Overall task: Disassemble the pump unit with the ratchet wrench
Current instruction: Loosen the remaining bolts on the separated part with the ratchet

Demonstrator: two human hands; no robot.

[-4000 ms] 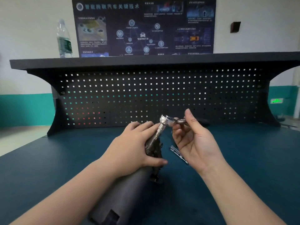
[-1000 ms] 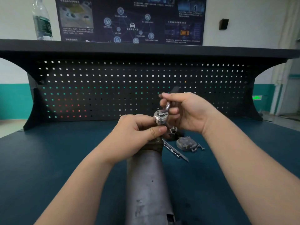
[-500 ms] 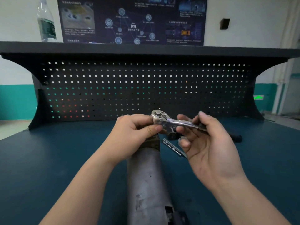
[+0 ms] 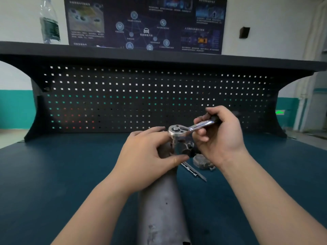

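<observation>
A: The long grey metal pump unit (image 4: 161,202) lies lengthwise on the dark blue worktop (image 4: 53,183), its far end under the hands. By its bulk and bare metal it looks heavy and stiff, and being round it would likely roll if left unsteadied.

B: Hence the left hand (image 4: 146,156): fingers curled over the top of the barrel just behind the fitting, thumb along its side, clamping it down.

A: And the chrome ratchet wrench with the round head (image 4: 185,129)?

B: The right hand (image 4: 221,137) pinches its shank, thumb above and fingers curled beneath. The head sits over the pump's end, a socket dropping from it; whether it is fully seated on a fastener cannot be told.

A: Polished steel looks slippery. A hold farther out, on the dark handle, would probably give more leverage.

B: Beside the barrel, on the right, lie a thin silver extension bar (image 4: 193,171) and a small grey metal cover (image 4: 201,161), apparently a part already off.
</observation>
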